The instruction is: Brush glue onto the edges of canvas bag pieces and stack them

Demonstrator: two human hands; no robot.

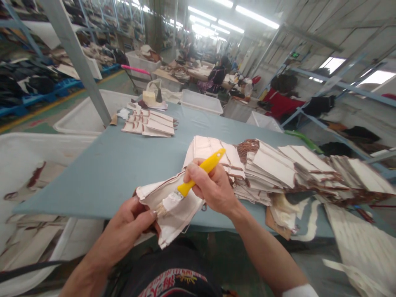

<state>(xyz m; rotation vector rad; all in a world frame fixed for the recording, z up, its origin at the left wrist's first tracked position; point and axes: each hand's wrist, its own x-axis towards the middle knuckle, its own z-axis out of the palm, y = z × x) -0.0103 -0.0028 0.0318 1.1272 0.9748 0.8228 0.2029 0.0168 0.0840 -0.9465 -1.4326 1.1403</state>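
Observation:
In my right hand (212, 185) is a paintbrush (198, 172) with a yellow handle, its fingers closed round the handle. The bristles, pale at the tip with white on the metal band, rest against a cream fabric piece (176, 210) edged in brown. My left hand (134, 220) pinches the near left edge of that piece, thumb on top close to the bristles. Just beyond my right hand, a stack of similar cream pieces (210, 146) lies on the blue-green table (123, 173).
More stacks of cream pieces (272, 165) run along the table's right side. Another group of pieces (151, 121) lies at the far left. White bins (18, 142) stand left of the table, and a grey post (77, 57) rises by its far left corner. A person (218, 74) sits farther back.

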